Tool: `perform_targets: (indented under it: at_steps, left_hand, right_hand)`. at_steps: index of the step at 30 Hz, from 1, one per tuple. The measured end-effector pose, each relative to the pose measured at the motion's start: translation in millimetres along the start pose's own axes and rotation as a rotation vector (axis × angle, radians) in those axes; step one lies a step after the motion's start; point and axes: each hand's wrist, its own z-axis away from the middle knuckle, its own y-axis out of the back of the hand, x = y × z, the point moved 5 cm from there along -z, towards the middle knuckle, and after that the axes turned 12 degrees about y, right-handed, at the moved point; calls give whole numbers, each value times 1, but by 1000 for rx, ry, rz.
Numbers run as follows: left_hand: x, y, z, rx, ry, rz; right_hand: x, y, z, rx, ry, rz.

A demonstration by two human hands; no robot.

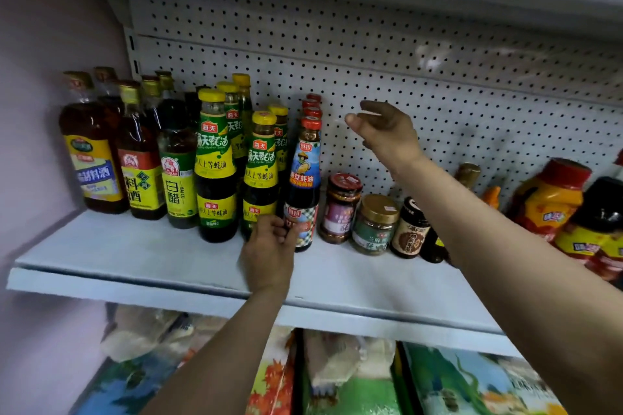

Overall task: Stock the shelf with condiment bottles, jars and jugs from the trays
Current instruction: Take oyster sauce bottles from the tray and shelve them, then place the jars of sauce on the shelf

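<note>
Gripping the base of the red-capped oyster sauce bottle [303,185], the left hand [269,251] has its fingers [286,232] curled around the lower label. The bottle stands upright on the shelf [135,256], at the near end of a row of matching red-capped bottles running toward the far pegboard back panel [438,84]. Just left of it stand two rows of yellow-capped oyster sauce bottles [261,172], and further left the cooking wine and vinegar bottles [141,158]. The right hand [384,131] is raised above the shelf in front of the pegboard, fingers loosely extended and released, holding nothing. Below the right forearm, just right of the gripped bottle, stand a red-lidded jar [340,209], a gold-lidded jar [374,224] and a small dark bottle [409,229]. At the far right stand red-capped orange jars [549,199]. Below the shelf lie printed bags [472,384].
</note>
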Motion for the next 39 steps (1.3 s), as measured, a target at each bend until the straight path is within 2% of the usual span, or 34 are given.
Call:
perform_targets:
  at_steps: [4,7,10,13,17,24,32,39]
  left_hand:
    - [-1,-2,-2,-91,15,-33]
    - [5,-3,-2,-149,-26,53]
    - [9,4,7,-177,-76,77]
    - [2,18,41,-219,-119,27]
    - [-11,44,100,-331,-145,-76]
    - [-35,96,226,-470,-170,-379]
    - [-102,145,385,-528,14,-581]
    - [-145,159,448,-628,169,-659]
  right_hand:
    - [-4,15,48,-35,-63,180]
    - [-3,25,92,-94,-93,458]
    - [3,29,139,-172,-107,702]
    - [9,34,194,-286,-191,814]
    - [4,44,262,-413,-223,828]
    - [-14,80,384,-507,-186,848]
    - [-9,119,536,-628,-283,743]
    - [25,132,617,-699,-437,662]
